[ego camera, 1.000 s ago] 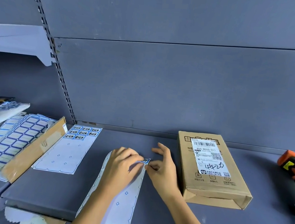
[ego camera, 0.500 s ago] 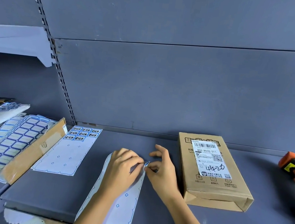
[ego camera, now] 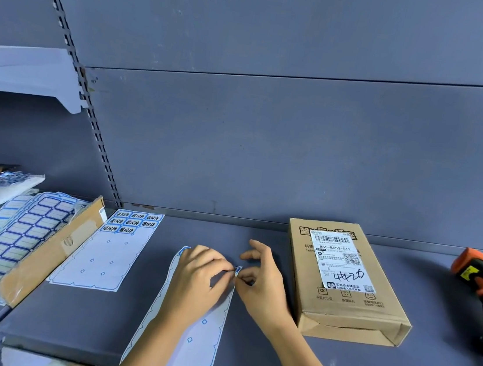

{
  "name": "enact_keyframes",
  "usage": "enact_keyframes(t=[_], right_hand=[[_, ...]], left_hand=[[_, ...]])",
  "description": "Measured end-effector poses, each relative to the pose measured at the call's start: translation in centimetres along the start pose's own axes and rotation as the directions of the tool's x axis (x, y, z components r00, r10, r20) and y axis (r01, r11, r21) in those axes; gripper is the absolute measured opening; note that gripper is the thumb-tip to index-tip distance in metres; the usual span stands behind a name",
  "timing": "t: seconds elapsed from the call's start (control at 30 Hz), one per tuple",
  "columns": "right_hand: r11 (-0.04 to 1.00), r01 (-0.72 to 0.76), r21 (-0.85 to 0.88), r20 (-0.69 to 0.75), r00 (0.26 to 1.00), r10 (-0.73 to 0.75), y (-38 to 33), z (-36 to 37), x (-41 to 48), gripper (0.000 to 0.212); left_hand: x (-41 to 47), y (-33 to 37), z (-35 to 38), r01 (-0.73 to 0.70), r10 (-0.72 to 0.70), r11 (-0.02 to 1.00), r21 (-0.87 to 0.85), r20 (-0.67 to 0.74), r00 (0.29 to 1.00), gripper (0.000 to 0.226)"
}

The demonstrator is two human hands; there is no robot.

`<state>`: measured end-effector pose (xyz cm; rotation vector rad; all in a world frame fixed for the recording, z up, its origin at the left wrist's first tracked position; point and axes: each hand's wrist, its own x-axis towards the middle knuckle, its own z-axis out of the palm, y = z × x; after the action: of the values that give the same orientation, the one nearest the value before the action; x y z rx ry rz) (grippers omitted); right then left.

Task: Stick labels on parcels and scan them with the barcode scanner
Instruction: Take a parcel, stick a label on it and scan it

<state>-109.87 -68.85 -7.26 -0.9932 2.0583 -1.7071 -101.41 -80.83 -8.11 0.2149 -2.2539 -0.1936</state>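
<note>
Left hand [ego camera: 200, 281] and right hand [ego camera: 266, 281] meet at the label sheet's [ego camera: 201, 330] top corner — fingers narrowed, pinching one blue label [ego camera: 237, 270]; parcel [ego camera: 343, 311] just beside the right hand.

The parcel [ego camera: 340, 307] is plain brown cardboard, matt, with creased folds at its near end. The shipping label [ego camera: 343, 263] on its top is smooth white paper with a faint sheen. The shelf [ego camera: 258, 355] under the parcel and the back panel [ego camera: 269, 140] behind it look like painted metal, matt grey-blue. Right of the parcel, the scanner [ego camera: 482, 291] is dull orange and black plastic. Left of the parcel, the backing sheet [ego camera: 196, 344] is slick white paper, and the small label [ego camera: 237, 270] at its corner is printed paper. Farther left, a cardboard flap [ego camera: 51, 257] shows glossy patches.
</note>
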Motion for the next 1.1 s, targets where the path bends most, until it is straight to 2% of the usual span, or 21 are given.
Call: enact_keyframes(t=[0.17, 0.27, 0.4, 0.6, 0.77, 0.83, 0.87, 0.93, 1.03, 1.1], right_hand=[[1.000, -0.025, 0.001, 0.023, 0.999, 0.025, 0.0, 0.0, 0.0, 0.058], [0.999, -0.034, -0.016, 0.038, 0.999, 0.034, -0.1, -0.1, 0.0, 0.055], [0.996, 0.030, -0.082, 0.051, 0.998, -0.025, -0.3, -0.1, 0.0, 0.051], [0.989, 0.043, -0.144, 0.049, 0.998, -0.036, -0.2, -0.1, 0.1, 0.043], [0.987, 0.039, -0.155, 0.023, 0.999, -0.036, -0.2, 0.0, 0.1, 0.042], [0.988, 0.073, -0.139, -0.008, 0.997, -0.074, -0.3, 0.0, 0.0, 0.035], [0.989, 0.087, -0.123, -0.042, 0.995, -0.093, -0.4, 0.0, -0.1, 0.027], [0.996, 0.060, -0.063, -0.094, 0.993, -0.066, -0.8, -0.3, -0.1, 0.011], [1.000, -0.018, 0.005, -0.043, 0.999, 0.018, -1.1, -0.8, -0.2, 0.027], [0.998, -0.027, 0.063, -0.027, 0.999, 0.028, -1.3, -0.9, -0.3, 0.030]], left_hand=[[0.1, 0.1, -0.3, 0.094, -0.095, 0.995, -0.037, -0.004, 0.996, 0.016], [0.1, 0.0, -0.7, 0.216, -0.215, 0.964, -0.153, 0.021, 0.976, 0.011], [0.1, 0.1, -1.1, 0.348, -0.351, 0.893, -0.287, 0.043, 0.935, 0.008], [0.1, 0.3, -1.3, 0.442, -0.443, 0.854, -0.275, 0.062, 0.894, 0.029], [0.4, 1.1, -1.8, 0.530, -0.556, 0.738, -0.417, 0.070, 0.828, 0.015], [0.2, 1.2, -1.7, 0.497, -0.523, 0.783, -0.374, 0.038, 0.852, 0.014], [0.1, 1.1, -1.6, 0.447, -0.472, 0.840, -0.308, -0.005, 0.882, 0.013], [0.0, 0.8, -1.1, 0.247, -0.256, 0.965, -0.082, -0.116, 0.960, 0.006], [0.0, 0.6, -0.2, -0.043, 0.071, 0.988, 0.147, -0.196, 0.978, 0.003], [0.2, 0.9, -0.3, -0.108, 0.152, 0.973, 0.205, -0.214, 0.965, 0.005]])
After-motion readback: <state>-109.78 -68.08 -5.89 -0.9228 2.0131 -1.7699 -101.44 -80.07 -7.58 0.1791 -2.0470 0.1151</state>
